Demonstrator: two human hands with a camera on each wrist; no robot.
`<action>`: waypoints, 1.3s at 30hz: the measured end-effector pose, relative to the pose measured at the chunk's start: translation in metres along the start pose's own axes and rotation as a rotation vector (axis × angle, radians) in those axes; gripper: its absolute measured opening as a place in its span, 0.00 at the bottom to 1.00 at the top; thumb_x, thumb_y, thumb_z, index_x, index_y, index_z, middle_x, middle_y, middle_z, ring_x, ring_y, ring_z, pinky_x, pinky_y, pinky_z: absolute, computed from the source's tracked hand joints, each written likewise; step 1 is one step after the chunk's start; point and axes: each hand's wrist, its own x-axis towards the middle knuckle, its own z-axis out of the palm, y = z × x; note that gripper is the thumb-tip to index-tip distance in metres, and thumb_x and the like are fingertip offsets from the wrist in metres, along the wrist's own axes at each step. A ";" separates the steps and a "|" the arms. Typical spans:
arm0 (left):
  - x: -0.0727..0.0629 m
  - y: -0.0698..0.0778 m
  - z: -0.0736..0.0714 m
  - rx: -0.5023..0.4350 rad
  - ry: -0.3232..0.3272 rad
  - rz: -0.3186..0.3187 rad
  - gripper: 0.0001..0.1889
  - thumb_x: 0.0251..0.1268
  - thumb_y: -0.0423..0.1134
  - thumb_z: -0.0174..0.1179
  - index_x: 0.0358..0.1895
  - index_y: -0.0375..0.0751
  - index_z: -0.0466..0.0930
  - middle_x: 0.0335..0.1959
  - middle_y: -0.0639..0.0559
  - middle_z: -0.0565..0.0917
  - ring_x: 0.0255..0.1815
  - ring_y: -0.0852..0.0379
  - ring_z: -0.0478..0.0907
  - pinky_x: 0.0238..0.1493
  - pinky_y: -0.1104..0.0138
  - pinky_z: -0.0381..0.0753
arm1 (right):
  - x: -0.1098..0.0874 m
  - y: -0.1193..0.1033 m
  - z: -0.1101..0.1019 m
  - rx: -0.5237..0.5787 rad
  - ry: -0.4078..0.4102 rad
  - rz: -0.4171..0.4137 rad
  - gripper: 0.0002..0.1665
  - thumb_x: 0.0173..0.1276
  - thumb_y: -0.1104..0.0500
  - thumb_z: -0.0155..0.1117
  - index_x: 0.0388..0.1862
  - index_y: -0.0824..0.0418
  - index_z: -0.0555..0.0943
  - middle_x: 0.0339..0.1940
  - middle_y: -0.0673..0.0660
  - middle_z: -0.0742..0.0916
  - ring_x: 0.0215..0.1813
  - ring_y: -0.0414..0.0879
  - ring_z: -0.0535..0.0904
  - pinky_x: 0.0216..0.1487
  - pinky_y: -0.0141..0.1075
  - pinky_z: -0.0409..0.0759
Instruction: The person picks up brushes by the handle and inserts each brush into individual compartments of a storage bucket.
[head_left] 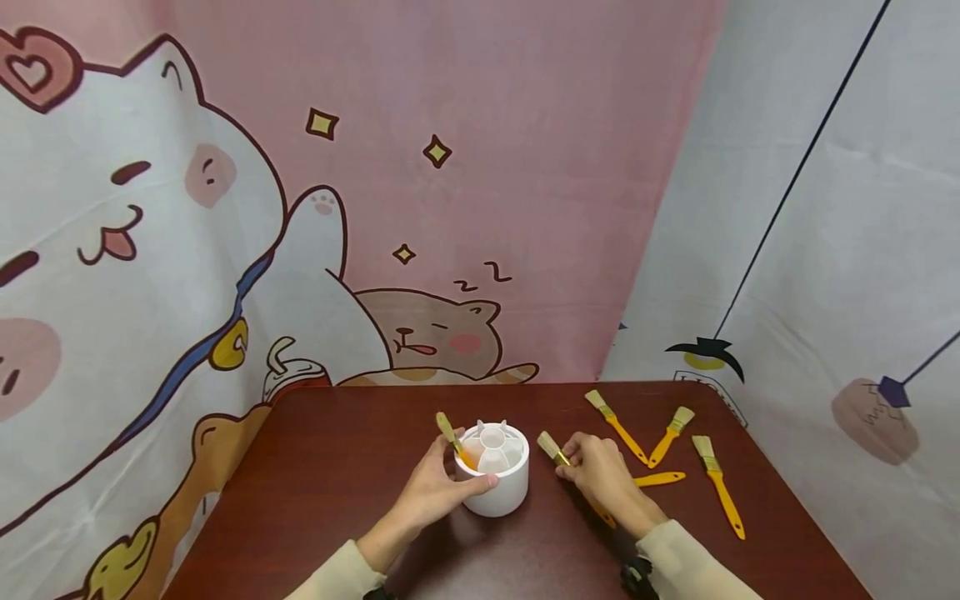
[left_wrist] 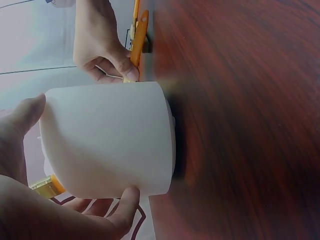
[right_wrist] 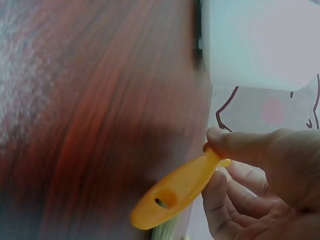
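Note:
A white round holder (head_left: 497, 498) with several compartments and two small ear-like points on its rim stands on the table. My left hand (head_left: 435, 490) grips it from the left, thumb across the near side and fingers around the far side. In its left compartment leans a paintbrush (head_left: 448, 430), bristles up. My right hand (head_left: 602, 473), just right of the holder, pinches a second paintbrush (head_left: 551, 447) near its metal band. That brush's bristles point up toward the holder's side. In the right wrist view its yellow handle (right_wrist: 175, 190) slants down past the thumb and fingertips.
Several more yellow-handled paintbrushes lie on the dark red-brown table (head_left: 337, 483) at the right, one brush (head_left: 660, 479) partly behind my right wrist. The far-right brush (head_left: 720, 487) lies near the table's right edge. A cartoon-printed cloth (head_left: 525, 208) hangs behind the table.

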 end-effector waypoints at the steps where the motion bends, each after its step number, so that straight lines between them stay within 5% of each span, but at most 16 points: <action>1: 0.001 0.000 0.000 0.002 -0.002 0.003 0.56 0.63 0.49 0.89 0.89 0.38 0.66 0.78 0.33 0.83 0.75 0.35 0.86 0.72 0.41 0.89 | 0.000 0.000 -0.001 0.002 0.005 0.000 0.17 0.63 0.60 0.95 0.40 0.58 0.90 0.29 0.48 0.89 0.34 0.40 0.81 0.40 0.37 0.84; 19: 0.002 -0.005 -0.005 -0.080 -0.058 0.008 0.53 0.66 0.42 0.86 0.90 0.36 0.64 0.81 0.33 0.81 0.76 0.38 0.86 0.75 0.43 0.89 | -0.007 -0.016 -0.031 0.084 0.063 -0.020 0.15 0.69 0.59 0.91 0.47 0.60 0.91 0.39 0.52 0.94 0.39 0.40 0.90 0.43 0.39 0.95; 39: 0.003 -0.003 -0.005 -0.064 -0.058 0.007 0.53 0.66 0.43 0.86 0.90 0.37 0.66 0.82 0.33 0.80 0.77 0.38 0.86 0.76 0.43 0.89 | -0.012 -0.038 -0.056 0.123 0.157 -0.104 0.16 0.68 0.60 0.91 0.49 0.61 0.92 0.39 0.54 0.96 0.38 0.42 0.93 0.44 0.41 0.97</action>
